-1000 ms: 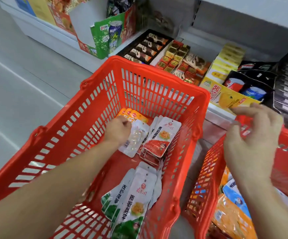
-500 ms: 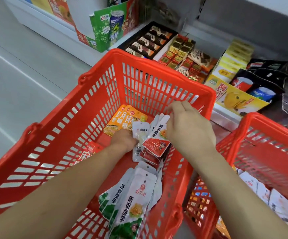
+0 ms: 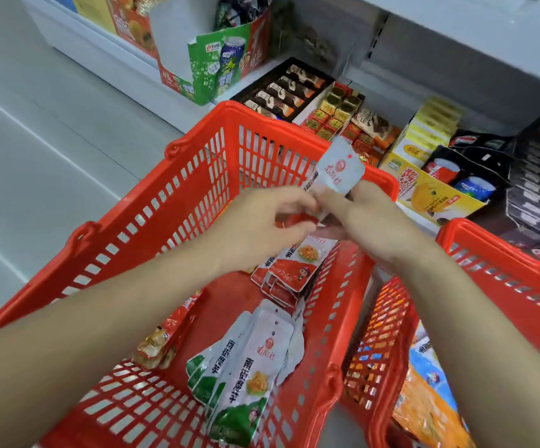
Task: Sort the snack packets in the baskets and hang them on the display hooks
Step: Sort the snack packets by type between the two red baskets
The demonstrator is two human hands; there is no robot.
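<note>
Both hands meet above the left red basket [image 3: 197, 176]. My left hand [image 3: 262, 227] and my right hand [image 3: 369, 221] grip a bunch of white snack packets [image 3: 338, 169], whose tops stick up past my right fingers. Below the hands, red-and-white packets [image 3: 294, 270] lie stacked against the basket's right wall. Green-and-white packets [image 3: 246, 370] lie on the basket floor nearer me. An orange-red packet [image 3: 158, 344] shows beside my left forearm. No display hooks are in view.
A second red basket [image 3: 501, 263] at the right holds orange and blue packets [image 3: 430, 392]. Behind both baskets, a low white shelf [image 3: 107, 59] carries boxed sweets, a yellow display box [image 3: 430, 192] and a green carton [image 3: 220, 66]. Grey floor lies to the left.
My right hand came from over the right basket to the left one. Both hands closed on the white packets and lifted them off the basket floor.
</note>
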